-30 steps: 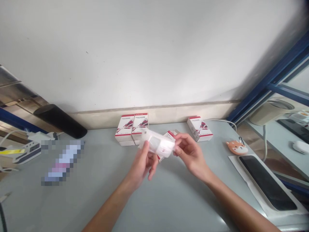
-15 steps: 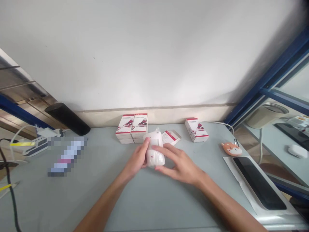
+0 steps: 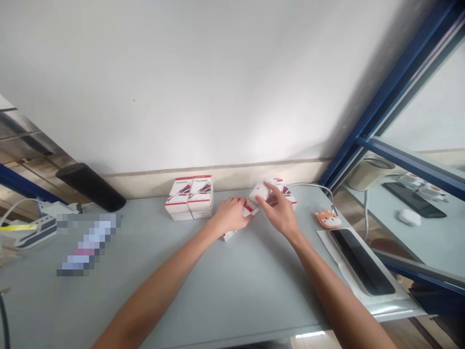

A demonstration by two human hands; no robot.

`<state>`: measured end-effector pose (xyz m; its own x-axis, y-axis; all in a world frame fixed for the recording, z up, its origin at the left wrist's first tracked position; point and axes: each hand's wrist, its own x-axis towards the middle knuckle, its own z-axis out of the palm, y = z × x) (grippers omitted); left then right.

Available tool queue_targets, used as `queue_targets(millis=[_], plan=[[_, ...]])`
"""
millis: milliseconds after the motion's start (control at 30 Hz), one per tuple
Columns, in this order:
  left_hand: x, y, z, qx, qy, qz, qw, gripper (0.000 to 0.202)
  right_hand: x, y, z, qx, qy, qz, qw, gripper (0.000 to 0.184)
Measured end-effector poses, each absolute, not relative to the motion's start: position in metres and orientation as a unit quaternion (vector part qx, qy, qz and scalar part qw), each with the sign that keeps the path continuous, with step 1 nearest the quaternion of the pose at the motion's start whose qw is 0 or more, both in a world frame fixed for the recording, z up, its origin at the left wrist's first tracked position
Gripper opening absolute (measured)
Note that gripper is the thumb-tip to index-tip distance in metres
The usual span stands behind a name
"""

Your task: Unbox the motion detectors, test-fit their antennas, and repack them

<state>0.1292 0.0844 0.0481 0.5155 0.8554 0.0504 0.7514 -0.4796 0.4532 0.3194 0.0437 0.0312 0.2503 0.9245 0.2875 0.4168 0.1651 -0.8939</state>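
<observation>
Two hands busy over tabletop (image 3: 203,291): right hand (image 3: 279,211) pinching white pkg (image 3: 258,193) w/ fingers, left hand (image 3: 231,214) lying on red-and-white box (image 3: 248,209) just below pkg, grip unclear, box stack (image 3: 189,197) just left of left hand.

head-worn camera, facing forward and down, over a desk (image 3: 218,300), toward a wall (image 3: 181,87)
</observation>
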Motion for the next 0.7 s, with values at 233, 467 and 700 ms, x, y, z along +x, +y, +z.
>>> queue_targets(millis=[233,467,700], plan=[[0.115,0.041,0.055,0.832,0.49,0.208,0.158,0.068,0.293,0.028,0.038,-0.496,-0.565,0.306,0.583,0.057],[0.092,0.007,0.04,0.784,0.442,0.427,0.086,0.085,0.266,-0.008,0.057,-0.432,-0.643,0.238,0.586,0.035],[0.1,-0.005,0.005,0.697,0.439,0.543,0.162,0.089,0.268,-0.01,0.059,-0.418,-0.672,0.306,0.53,0.032]])
